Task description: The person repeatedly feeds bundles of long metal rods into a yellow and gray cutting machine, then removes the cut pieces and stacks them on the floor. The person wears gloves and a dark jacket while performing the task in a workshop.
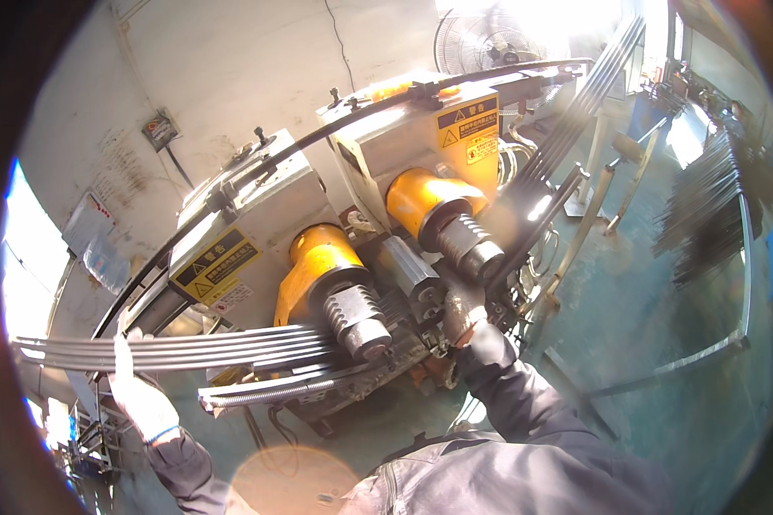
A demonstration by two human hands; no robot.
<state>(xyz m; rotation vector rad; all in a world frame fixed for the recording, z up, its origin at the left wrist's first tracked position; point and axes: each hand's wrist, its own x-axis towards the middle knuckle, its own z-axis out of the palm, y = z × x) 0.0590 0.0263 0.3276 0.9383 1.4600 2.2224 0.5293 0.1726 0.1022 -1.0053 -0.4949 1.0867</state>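
A bundle of several long metal rods [189, 350] runs leftward from the near grooved roller [355, 318]. My left hand [149, 403], in a pale glove, is at their left part, one digit across the front and another tip showing above, so the rods lie between them. My right hand [464, 316], also gloved, reaches in below the far grooved roller [471, 245], beside a grey hexagonal block [410, 268]; its fingers are hidden there. More rods [567, 120] slant from the far roller to the upper right. Both rollers stick out of yellow housings [325, 247].
The machine's two pale boxes carry yellow-black warning labels [215, 262]. A dark curved bar [318, 136] arches over them. A ribbed conduit [270, 395] crosses below the left rods. On the right, dark rods [704, 206] are piled by a metal frame [745, 283]. A fan [481, 43] stands behind.
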